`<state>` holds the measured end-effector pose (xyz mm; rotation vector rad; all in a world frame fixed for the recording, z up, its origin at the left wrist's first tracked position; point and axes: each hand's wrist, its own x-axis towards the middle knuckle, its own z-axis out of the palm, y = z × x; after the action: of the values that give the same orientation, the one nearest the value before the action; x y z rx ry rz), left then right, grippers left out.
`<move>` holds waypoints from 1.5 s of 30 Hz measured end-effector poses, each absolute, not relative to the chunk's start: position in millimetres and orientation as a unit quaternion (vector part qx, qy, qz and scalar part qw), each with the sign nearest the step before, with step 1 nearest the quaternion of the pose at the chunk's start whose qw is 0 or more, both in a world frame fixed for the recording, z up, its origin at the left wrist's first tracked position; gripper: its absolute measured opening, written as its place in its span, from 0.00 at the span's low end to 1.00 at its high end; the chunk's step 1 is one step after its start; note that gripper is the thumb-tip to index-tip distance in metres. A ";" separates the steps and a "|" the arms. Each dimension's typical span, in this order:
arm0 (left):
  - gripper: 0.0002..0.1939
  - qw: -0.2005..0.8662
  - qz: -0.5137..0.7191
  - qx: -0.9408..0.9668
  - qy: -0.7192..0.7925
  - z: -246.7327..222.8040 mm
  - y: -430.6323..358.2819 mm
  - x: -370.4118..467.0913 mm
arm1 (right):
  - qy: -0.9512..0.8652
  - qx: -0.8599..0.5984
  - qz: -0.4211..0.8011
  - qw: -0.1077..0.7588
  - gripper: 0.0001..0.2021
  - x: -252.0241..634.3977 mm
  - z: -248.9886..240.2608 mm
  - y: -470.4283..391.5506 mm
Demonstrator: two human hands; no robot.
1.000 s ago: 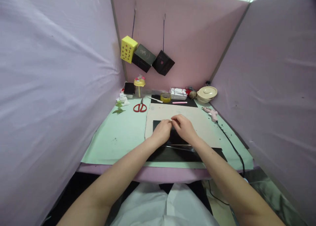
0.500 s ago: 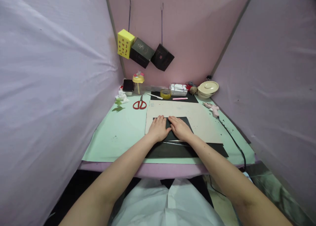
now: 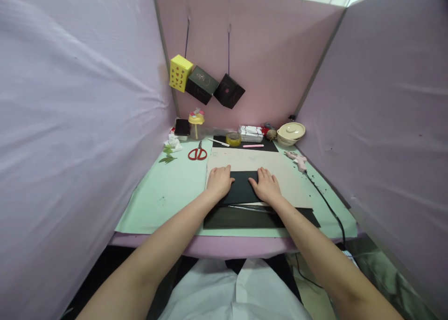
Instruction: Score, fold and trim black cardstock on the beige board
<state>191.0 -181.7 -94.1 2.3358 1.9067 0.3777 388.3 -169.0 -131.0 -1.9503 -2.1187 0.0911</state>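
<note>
A black rectangular sheet (image 3: 242, 188), paper or card, lies flat on a pale board (image 3: 294, 184) in front of me. My left hand (image 3: 220, 182) rests on its left side, palm down, with the thumb pointing inward. On the right side lies my right hand (image 3: 266, 184), fingers stretched forward and thumb toward the middle. Both hands are open and cover the sheet's side edges. Nearer to me, a larger dark sheet (image 3: 245, 219) sticks out from under the board.
Red-handled scissors (image 3: 198, 154) and green leaves (image 3: 168, 157) lie to the left. A pink glue gun (image 3: 298, 161) with a black cord is at right. Yellow tape (image 3: 233, 139), a pink pen-like stick (image 3: 253, 146) and a lidded bowl (image 3: 291, 133) stand at the back. Boxes (image 3: 201, 84) hang above.
My hands have slid apart from the middle of the black sheet to its left and right sides, baring its centre. The camera has tilted up slightly.
</note>
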 end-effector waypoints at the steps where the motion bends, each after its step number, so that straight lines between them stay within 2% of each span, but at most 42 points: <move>1: 0.22 0.056 0.122 0.761 0.634 -90.8 -176.1 190.1 | -0.729 -0.670 0.031 0.134 0.33 388.3 -131.8 -169.3; 8: 0.10 0.129 0.125 0.757 0.629 -65.1 -144.3 188.0 | -0.741 -0.641 0.004 0.201 0.28 389.7 -113.0 -170.9; 12: 0.06 0.125 0.201 0.785 0.572 -39.7 -154.3 192.9 | -0.765 -0.587 -0.024 0.265 0.18 382.8 -68.8 -166.9; 15: 0.06 0.101 0.252 0.798 0.539 -17.4 -169.1 197.7 | -0.812 -0.480 -0.033 0.329 0.08 374.9 -35.3 -166.1; 20: 0.09 0.003 0.302 0.816 0.492 10.0 -189.6 201.5 | -0.835 -0.408 -0.106 0.355 0.08 368.4 -5.0 -178.3; 25: 0.08 -0.073 0.341 0.822 0.449 15.7 -196.4 192.4 | -0.840 -0.403 -0.184 0.314 0.09 384.7 3.8 -188.5; 29: 0.07 -0.065 0.358 0.811 0.457 16.1 -194.4 176.5 | -0.828 -0.421 -0.209 0.306 0.09 408.8 6.1 -188.5; 34: 0.15 -0.037 0.393 0.796 0.460 16.2 -191.2 161.5 | -0.827 -0.411 -0.183 0.337 0.11 427.8 8.9 -190.7; 38: 0.09 -0.048 0.389 0.818 0.421 14.3 -186.7 146.6 | -0.812 -0.422 -0.180 0.362 0.15 440.0 9.0 -193.1; 40: 0.07 -0.058 0.386 0.836 0.387 11.5 -184.7 137.7 | -0.816 -0.419 -0.178 0.355 0.13 445.2 7.5 -193.7; 45: 0.17 -0.085 0.430 0.829 0.347 -1.3 -180.6 122.7 | -0.828 -0.385 -0.197 0.357 0.06 449.8 2.8 -193.4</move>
<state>122.7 -180.6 -1.3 2.7568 1.1533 1.4297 449.8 -193.4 2.8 -0.9930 -2.1378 -0.5082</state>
